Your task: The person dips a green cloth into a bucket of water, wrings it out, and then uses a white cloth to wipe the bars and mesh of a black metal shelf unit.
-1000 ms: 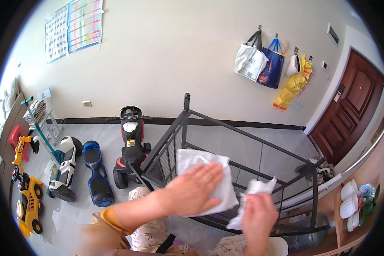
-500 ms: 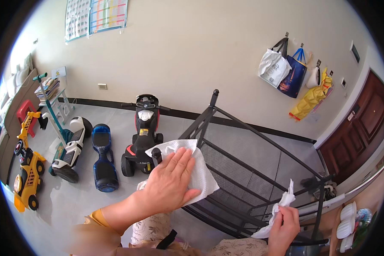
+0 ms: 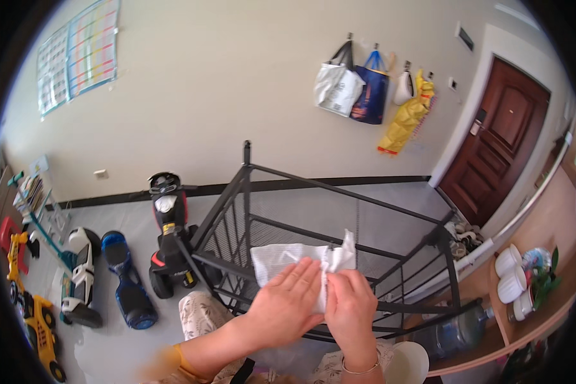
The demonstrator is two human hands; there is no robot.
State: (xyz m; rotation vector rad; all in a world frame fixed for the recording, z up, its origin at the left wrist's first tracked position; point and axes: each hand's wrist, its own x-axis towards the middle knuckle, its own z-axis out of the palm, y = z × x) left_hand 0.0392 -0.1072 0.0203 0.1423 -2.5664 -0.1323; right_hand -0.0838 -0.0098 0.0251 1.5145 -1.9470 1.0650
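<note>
While the left hand [image 3: 287, 299] lay flat, fingers straight, on a white cloth [image 3: 276, 259] before the black metal rack [image 3: 339, 191], the right hand [image 3: 352, 304] pinched a crumpled cloth [image 3: 343, 257] just beside it. Grey tiled floor [image 3: 115, 349] reached the far wall [image 3: 211, 83]. Rack rails bounded the right; tile showed between hoverboard [image 3: 128, 281] and ride-on motorbike [image 3: 166, 237], left.

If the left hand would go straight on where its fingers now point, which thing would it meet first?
Probably the crumpled white cloth held in the right hand, just beyond the fingers of the left hand. Depth is unclear, so it might pass above.
</note>
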